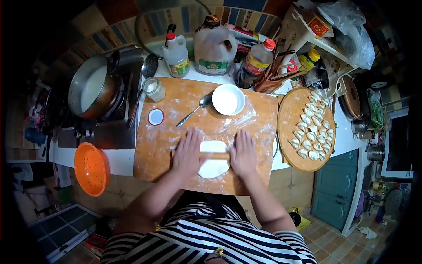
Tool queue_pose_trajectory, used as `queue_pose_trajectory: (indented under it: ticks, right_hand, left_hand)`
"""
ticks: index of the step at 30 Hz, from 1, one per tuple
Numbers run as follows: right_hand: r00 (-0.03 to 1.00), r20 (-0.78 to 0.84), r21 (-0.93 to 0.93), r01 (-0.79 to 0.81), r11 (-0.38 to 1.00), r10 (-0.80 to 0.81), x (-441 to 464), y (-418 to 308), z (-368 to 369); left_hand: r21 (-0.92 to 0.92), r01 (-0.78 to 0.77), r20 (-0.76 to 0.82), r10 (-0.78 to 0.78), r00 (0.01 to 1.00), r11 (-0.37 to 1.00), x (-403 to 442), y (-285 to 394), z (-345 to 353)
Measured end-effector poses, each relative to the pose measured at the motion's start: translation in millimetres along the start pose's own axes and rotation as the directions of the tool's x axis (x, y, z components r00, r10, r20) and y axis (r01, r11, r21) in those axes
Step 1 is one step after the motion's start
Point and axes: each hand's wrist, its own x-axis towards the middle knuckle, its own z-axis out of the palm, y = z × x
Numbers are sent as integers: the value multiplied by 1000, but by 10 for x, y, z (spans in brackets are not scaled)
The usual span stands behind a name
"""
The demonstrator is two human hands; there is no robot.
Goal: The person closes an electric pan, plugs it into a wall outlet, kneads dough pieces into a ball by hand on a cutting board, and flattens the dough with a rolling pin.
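Note:
A flattened oval of white dough (214, 169) lies on the floured wooden board (151, 149). Across it runs a short wooden rolling pin (215, 155), whose ends are hidden under my hands. My left hand (187, 154) rests flat over the pin's left end, fingers stretched forward. Over the right end lies my right hand (244, 155), its fingers also straight and slightly spread. Farther up the board are a white bowl of flour (228, 100), a metal spoon (200, 107), an uncapped glass jar (154, 91) and its lid (156, 117).
A round board (288, 127) to the right carries several shaped dumplings (312, 125). On the left are a stove with a pot (90, 86) and an orange basin (91, 169) at the counter edge. Plastic bottles (215, 50) and a chopstick holder (266, 81) line the back.

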Motion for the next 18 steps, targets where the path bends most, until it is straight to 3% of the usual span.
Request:
queue_pose_trajectory:
  ticks: [3, 6, 8, 10, 11, 14, 15, 17, 18]
  right_hand:
    - [977, -194, 13, -84, 996, 85, 696, 76, 11]
    - [976, -215, -10, -29, 1000, 26, 657, 54, -18]
    - [988, -97, -22, 120, 993, -122, 3, 15, 1]
    - [981, -35, 130, 194, 972, -191, -643, -4, 32]
    - [984, 24, 159, 173, 972, -179, -823, -32, 25]
    - [989, -42, 118, 144, 983, -140, -572, -23, 95]
    - [985, -80, -30, 153, 988, -155, -236, 41, 120]
    - [988, -137, 140, -50, 989, 70, 480, 30, 36]
    - [985, -122, 40, -119, 992, 123, 782, 51, -23]
  left_hand:
    - [-35, 98, -246, -103, 964, 995, 735, -211, -135]
    - [-35, 128, -269, -132, 954, 991, 553, -144, -114]
    - [-5, 62, -80, -62, 995, 998, 17, -37, -73]
    - [-1, -30, 75, 30, 997, 1000, -586, 27, 41]
    - [-23, -75, 104, 77, 992, 997, -765, 14, 126]
    - [10, -48, 22, 48, 999, 999, -552, 12, 137]
    - [1, 9, 50, -9, 999, 1000, -230, 5, -53]
    - [-79, 93, -110, -102, 989, 993, 427, -149, -97]
    - [-54, 84, -221, -94, 971, 995, 688, -232, -105]
